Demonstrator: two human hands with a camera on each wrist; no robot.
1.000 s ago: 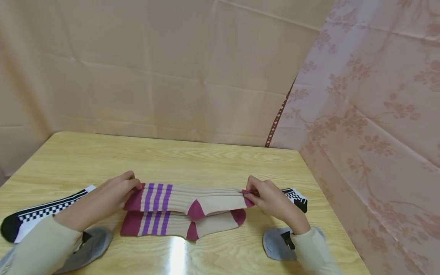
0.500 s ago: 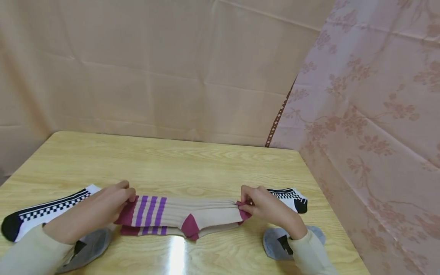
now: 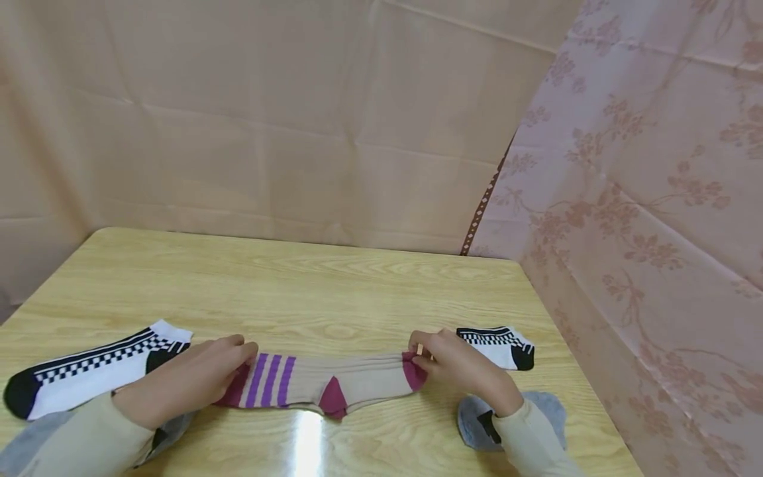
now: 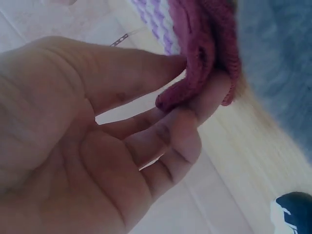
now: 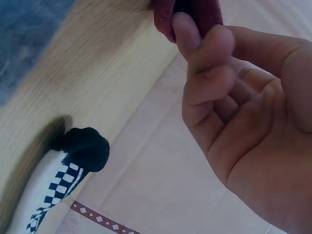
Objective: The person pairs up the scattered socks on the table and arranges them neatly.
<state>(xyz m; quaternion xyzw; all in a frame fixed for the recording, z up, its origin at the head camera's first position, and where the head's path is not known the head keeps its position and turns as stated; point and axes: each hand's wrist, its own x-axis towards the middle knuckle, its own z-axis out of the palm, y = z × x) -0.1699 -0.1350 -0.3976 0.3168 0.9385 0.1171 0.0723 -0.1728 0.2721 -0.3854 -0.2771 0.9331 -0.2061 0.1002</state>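
A beige ribbed sock [image 3: 375,379] with purple stripes and maroon cuff, heel and toe lies stretched sideways over its twin, which is almost wholly covered. The left hand [image 3: 193,374] pinches the maroon cuff [image 4: 195,53]; in the left wrist view a finger reaches in between two maroon layers. At the other end, the right hand [image 3: 461,364] pinches the maroon toe [image 5: 165,19] between thumb and fingers. Little of the lower sock shows, just a thin edge under the upper one.
On the wooden table [image 3: 298,285], a black-and-white checkered sock [image 3: 89,374] lies left and another checkered sock [image 3: 497,346] right. Grey socks [image 3: 545,411] lie partly under both forearms. A beige curtain [image 3: 268,132] hangs behind, a floral one [image 3: 644,232] at right.
Both hands have brought the upper striped sock down toward the near side, onto its twin. The twin, plainly visible a second ago, is now nearly hidden. Both hands keep their hold.
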